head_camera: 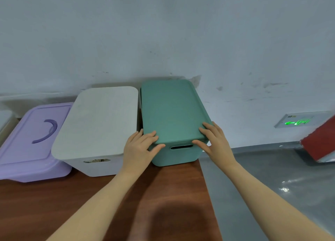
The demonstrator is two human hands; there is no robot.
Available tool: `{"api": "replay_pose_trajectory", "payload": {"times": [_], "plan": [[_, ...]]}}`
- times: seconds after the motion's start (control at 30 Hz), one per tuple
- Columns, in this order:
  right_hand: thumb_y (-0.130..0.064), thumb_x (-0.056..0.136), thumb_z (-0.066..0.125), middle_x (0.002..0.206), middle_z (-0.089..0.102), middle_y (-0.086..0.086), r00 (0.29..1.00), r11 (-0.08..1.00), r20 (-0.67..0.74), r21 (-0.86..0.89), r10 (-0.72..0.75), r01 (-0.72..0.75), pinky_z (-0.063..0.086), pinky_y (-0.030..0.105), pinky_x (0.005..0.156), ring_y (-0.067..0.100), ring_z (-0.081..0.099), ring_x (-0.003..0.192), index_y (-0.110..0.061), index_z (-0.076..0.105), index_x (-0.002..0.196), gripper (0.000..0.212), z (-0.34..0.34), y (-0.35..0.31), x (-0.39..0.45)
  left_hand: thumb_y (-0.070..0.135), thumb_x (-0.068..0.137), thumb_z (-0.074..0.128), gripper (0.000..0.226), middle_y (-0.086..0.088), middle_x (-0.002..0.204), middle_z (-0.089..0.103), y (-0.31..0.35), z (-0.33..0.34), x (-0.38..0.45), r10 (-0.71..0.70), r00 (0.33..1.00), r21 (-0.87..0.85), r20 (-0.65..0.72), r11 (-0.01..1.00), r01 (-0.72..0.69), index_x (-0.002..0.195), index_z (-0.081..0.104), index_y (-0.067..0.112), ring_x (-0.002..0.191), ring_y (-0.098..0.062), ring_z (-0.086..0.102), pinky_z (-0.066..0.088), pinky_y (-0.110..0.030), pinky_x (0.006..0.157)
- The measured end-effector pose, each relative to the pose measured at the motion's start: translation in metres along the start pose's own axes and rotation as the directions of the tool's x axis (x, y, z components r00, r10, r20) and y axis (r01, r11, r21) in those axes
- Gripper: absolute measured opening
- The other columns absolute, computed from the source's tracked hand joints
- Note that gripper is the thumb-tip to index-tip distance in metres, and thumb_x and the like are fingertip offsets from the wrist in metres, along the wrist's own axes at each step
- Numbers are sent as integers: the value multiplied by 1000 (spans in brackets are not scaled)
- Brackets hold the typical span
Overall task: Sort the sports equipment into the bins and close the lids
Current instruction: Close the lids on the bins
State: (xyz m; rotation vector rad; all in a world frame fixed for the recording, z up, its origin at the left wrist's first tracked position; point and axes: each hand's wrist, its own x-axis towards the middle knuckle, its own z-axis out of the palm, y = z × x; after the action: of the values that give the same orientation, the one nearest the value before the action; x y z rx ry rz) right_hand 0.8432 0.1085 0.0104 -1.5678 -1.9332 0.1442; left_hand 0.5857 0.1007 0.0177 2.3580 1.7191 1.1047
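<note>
Green plastic bin (175, 154) at the right end of a wooden table (90, 204), lid (172, 110) on and seemingly seated. Left hand (140, 146) and right hand (213, 141) at the lid's near corners, fingers fairly straight on top, thumbs against the near rim: pressing, not clasping. White bin (99, 165) just left, lidded, something pale glimpsed through its handle slot; purple bin (34, 141) farther left, lidded too. Likely stiff, smooth, light plastic, a little slippery; best pressed down at corners, or carried by the slot (181, 147) in the near wall. Close to the table's right edge, so pushing sideways unwise.
</note>
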Motion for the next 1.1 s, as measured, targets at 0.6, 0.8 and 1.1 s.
{"api": "replay_pose_trajectory", "payload": {"times": [0.6, 0.8, 1.1], "plan": [[-58, 94, 30, 132, 54, 13, 1000, 999, -5, -42, 18, -19, 21, 32, 112, 27, 43, 129, -11, 63, 119, 63, 1, 1, -11, 48, 84, 46, 45, -3, 102, 71, 7, 0, 17, 42, 978, 189, 204, 979, -81, 93, 73, 14, 105, -31, 63, 48, -39, 87], [-47, 90, 39, 112, 68, 5, 994, 978, -98, -206, -40, 19, 28, 30, 98, 24, 58, 113, -18, 72, 103, 46, -7, -5, 8, 58, 85, 28, 64, -3, 131, 57, 6, 3, 30, -24, 959, 217, 281, 975, -39, 121, 62, 17, 127, -26, 45, 34, -40, 103], [-51, 97, 29, 154, 25, 2, 938, 954, 324, -299, 121, -20, 10, 35, 114, 20, 16, 142, -28, 35, 143, 51, 8, -8, 93, 55, 94, 27, 59, 0, 156, 16, -15, 23, 103, -208, 848, 360, 487, 933, 22, 146, 23, 29, 143, -22, 8, 6, -40, 115]]}}
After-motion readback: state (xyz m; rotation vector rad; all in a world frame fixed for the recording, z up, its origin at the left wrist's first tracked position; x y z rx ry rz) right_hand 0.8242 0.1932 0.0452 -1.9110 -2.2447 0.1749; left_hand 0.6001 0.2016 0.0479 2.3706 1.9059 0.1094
